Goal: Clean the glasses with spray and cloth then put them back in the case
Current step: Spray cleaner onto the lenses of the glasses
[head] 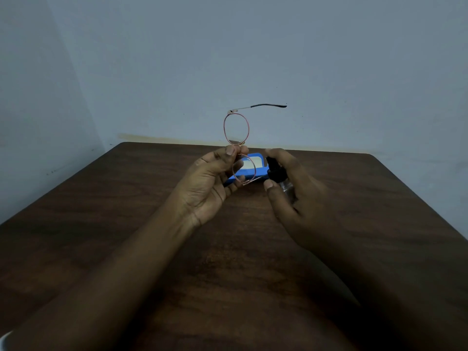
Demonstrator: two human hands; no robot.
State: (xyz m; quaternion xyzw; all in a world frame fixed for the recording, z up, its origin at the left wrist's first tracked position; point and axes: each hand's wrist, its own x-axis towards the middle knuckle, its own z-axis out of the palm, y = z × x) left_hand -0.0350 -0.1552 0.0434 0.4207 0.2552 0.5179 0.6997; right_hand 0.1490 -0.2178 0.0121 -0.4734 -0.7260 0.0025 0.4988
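The left hand [210, 183] pinched the glasses [236, 128] at the bridge between thumb and forefinger, with the remaining fingers loosely curled under the frame. The frame stood on end: 1 lens rose clear above the fingertips, and the lower lens [245, 168] sat just below them, in front of the curled fingers. 1 temple arm [266, 105] stuck out sideways from the top, well beyond the grip.

The right hand [298, 188] was wrapped around the small spray bottle [277, 173], its forefinger lying over the black nozzle cap and its thumb against the clear body. The nozzle pointed across at the lower lens, just beside the left fingertips. Behind both sets of fingers the blue case [260, 164] lay open on the dark wooden table [126, 224]. Something pale showed inside it, but whether that was the cloth could not be told.

The step in hand looked like the spraying. To do it well, the pinch should stay on the bridge so no fingertip smears a lens. The nozzle wants aiming squarely at 1 lens face, with a short, light press. The thin frame would likely twist under a hard squeeze, so the hold should be firm but gentle.
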